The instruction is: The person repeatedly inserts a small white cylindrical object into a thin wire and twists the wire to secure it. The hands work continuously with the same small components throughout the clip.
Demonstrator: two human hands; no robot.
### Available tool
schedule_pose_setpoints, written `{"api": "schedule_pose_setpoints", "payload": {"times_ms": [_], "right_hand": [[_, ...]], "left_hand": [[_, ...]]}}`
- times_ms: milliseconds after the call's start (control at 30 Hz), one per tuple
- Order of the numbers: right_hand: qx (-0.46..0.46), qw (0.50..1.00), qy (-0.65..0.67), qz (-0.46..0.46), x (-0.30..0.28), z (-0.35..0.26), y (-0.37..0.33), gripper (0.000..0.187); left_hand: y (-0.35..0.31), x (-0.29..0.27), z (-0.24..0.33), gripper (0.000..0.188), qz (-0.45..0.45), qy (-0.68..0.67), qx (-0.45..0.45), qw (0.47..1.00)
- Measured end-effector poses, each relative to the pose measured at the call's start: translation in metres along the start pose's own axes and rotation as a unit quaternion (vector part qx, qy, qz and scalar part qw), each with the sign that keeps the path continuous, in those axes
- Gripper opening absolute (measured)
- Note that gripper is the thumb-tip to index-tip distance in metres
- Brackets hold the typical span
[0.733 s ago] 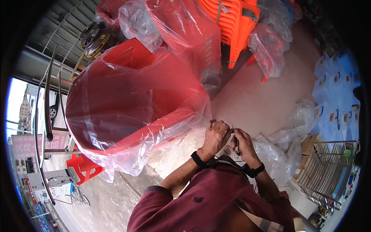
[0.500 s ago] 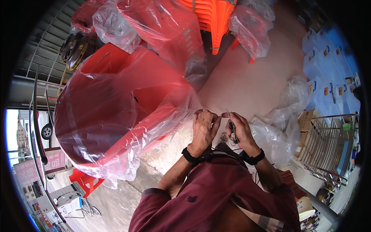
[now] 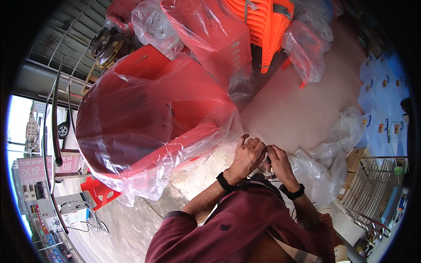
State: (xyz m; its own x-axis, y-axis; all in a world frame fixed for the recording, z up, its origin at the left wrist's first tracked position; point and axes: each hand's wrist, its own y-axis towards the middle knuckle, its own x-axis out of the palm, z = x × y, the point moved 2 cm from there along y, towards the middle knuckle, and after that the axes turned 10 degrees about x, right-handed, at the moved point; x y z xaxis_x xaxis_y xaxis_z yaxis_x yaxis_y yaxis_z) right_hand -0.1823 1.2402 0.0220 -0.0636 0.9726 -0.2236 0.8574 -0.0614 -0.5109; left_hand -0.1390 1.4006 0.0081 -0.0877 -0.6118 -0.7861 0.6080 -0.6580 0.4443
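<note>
My left hand (image 3: pixel 248 157) is closed, its fingers curled in toward the thumb, beside the edge of the clear plastic wrap (image 3: pixel 153 186). Whatever it may pinch is hidden. Close against it, my right hand (image 3: pixel 281 165) is closed around a small black-and-metal tool on a key ring; the fingers cover nearly all of it now, though it shows better half a second ago. The fingertips of both hands meet in front of my waist. To their left lies a large stack of red plastic chairs (image 3: pixel 184 115) under the wrap.
Orange stacked stools (image 3: pixel 266 33) stand at the far side, near more wrapped red plastic (image 3: pixel 210 39). Crumpled clear plastic (image 3: pixel 322 175) lies to the right, with a wire rack (image 3: pixel 370 188) and translucent bins (image 3: pixel 377 96) beyond. A red stool (image 3: pixel 98 193) sits lower left.
My hands have drawn together, and my right fingers have turned inward, covering the tool. The whole view has shifted, so the surroundings appear farther right and lower.
</note>
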Motion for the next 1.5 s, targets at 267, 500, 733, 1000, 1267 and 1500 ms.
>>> {"api": "schedule_pose_setpoints", "payload": {"times_ms": [267, 500, 733, 1000, 1267, 1500], "right_hand": [[0.045, 0.998, 0.033, -0.026, -0.001, 0.008, 0.008, 0.035], [-0.044, 0.997, -0.054, 0.014, 0.003, 0.016, 0.009, 0.033], [-0.012, 0.999, -0.034, 0.001, 0.002, 0.018, 0.007, 0.039], [-0.047, 0.994, -0.098, 0.014, 0.001, 0.038, 0.022, 0.031], [-0.045, 0.994, -0.101, -0.008, -0.002, 0.038, 0.026, 0.03], [0.043, 0.991, 0.111, -0.055, 0.001, 0.022, 0.007, 0.035]], "left_hand": [[-0.001, 0.004, -0.005, 0.015, -0.002, -0.046, -0.019, 0.999], [0.0, 0.008, -0.003, 0.019, 0.009, -0.021, 0.006, 1.0], [0.001, 0.011, -0.003, 0.019, 0.0, -0.03, 0.007, 1.0], [0.002, 0.008, -0.001, 0.021, -0.029, 0.0, 0.023, 0.999], [0.0, 0.007, 0.008, 0.021, -0.029, -0.022, 0.039, 0.999], [-0.002, 0.005, 0.002, 0.017, 0.007, -0.062, -0.018, 0.998]]}}
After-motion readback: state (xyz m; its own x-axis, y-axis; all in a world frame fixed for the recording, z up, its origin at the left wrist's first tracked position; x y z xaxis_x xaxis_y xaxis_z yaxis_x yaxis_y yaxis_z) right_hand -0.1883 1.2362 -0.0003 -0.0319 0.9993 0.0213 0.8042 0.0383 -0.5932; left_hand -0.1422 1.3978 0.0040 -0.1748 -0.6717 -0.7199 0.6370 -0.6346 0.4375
